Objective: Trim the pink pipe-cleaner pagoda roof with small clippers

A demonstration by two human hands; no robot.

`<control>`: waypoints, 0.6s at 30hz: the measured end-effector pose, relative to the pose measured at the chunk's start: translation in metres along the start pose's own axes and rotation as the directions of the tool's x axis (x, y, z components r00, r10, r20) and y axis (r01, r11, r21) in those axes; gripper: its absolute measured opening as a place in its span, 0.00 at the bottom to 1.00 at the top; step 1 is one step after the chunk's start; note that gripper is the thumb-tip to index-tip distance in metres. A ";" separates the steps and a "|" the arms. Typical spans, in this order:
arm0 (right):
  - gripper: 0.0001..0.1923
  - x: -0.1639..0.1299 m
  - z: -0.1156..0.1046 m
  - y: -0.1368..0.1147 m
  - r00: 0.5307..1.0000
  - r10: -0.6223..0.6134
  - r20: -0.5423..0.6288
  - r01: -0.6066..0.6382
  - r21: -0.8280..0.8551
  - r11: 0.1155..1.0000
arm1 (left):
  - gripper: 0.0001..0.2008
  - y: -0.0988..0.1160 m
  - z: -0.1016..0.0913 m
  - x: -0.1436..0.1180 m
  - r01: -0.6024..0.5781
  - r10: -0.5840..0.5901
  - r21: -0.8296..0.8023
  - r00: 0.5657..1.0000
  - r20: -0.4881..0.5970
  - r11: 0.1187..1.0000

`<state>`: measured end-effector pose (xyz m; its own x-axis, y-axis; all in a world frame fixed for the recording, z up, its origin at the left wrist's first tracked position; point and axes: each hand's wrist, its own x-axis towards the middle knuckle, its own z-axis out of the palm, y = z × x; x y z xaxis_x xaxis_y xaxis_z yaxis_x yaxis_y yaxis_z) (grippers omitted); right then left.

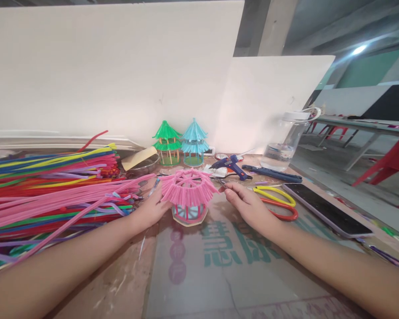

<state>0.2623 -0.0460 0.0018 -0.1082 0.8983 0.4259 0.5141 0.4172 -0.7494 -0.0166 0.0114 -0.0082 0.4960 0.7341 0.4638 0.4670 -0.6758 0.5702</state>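
A small pink model pavilion (189, 192) made of fuzzy pipe cleaners is in front of me, with an open ring at the top of its roof and a pale many-sided base. At its left side is my left hand (150, 207), closed on it, the fingertips hidden behind the roof. My right hand (248, 204) is to the right of the roof, thumb and fingers pinched together around a thin dark thing too small to name. Behind stand a green model pavilion (167, 144) and a light blue model pavilion (194, 142), both with pointed two-tier roofs.
Bundles of coloured pipe cleaners (53, 195) cover the left side. A blue glue gun (234, 166), pliers (272, 173), scissors with yellow and orange handles (277, 201), a phone (326, 208) and a water bottle (282, 141) lie or stand right. A white board (113, 66) rises behind.
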 end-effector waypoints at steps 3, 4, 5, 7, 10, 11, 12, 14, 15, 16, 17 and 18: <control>0.15 0.001 0.001 0.003 0.999 0.044 -0.003 -0.044 0.052 0.998 | 0.17 0.009 -0.002 -0.002 -0.080 0.078 0.015 0.990 0.115 0.997; 0.15 0.001 0.001 0.004 0.998 0.061 -0.003 -0.061 0.070 0.996 | 0.17 0.013 -0.002 -0.002 -0.122 0.114 0.037 0.981 0.157 0.992; 0.16 0.001 0.001 0.005 0.997 0.074 -0.002 -0.074 0.082 0.994 | 0.17 0.017 -0.002 -0.002 -0.165 0.151 0.070 0.973 0.176 0.984; 0.16 0.002 0.001 0.005 0.997 0.082 0.001 -0.082 0.087 0.993 | 0.22 0.023 0.001 -0.003 -0.212 0.185 0.157 0.968 0.168 0.965; 0.15 0.002 0.001 0.002 0.998 0.068 0.015 -0.069 0.058 0.996 | 0.29 0.025 0.006 -0.003 -0.201 0.181 0.246 0.978 0.101 0.948; 0.15 0.001 0.001 0.001 0.998 0.060 0.019 -0.060 0.045 0.997 | 0.29 0.024 0.006 -0.002 -0.189 0.175 0.260 0.982 0.076 0.947; 0.15 0.001 0.001 0.000 0.999 0.050 0.021 -0.051 0.032 0.998 | 0.29 0.023 0.007 -0.002 -0.184 0.176 0.265 0.983 0.056 0.946; 0.14 0.001 0.001 0.000 0.999 0.033 0.021 -0.034 0.018 0.999 | 0.27 0.022 0.007 0.000 -0.189 0.185 0.235 0.982 0.038 0.953; 0.15 0.001 0.001 0.001 0.999 0.027 0.020 -0.027 0.019 0.999 | 0.25 0.021 0.006 0.001 -0.197 0.194 0.201 0.980 0.035 0.960; 0.15 0.000 0.000 0.002 1.000 0.021 0.018 -0.022 0.025 0.999 | 0.24 0.021 0.006 0.002 -0.201 0.199 0.159 0.980 0.028 0.967; 0.16 0.000 0.000 0.003 1.000 0.015 0.014 -0.015 0.036 0.999 | 0.23 0.021 0.005 0.003 -0.197 0.197 0.115 0.980 0.014 0.974; 0.17 -0.001 0.000 0.004 1.000 0.005 0.009 -0.005 0.044 0.999 | 0.22 0.021 0.005 0.005 -0.186 0.187 0.074 0.982 -0.005 0.980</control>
<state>0.2643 -0.0456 -0.0017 -0.1128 0.9015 0.4178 0.4768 0.4180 -0.7733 -0.0005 0.0001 0.0026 0.5707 0.5949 0.5661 0.4189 -0.8038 0.4224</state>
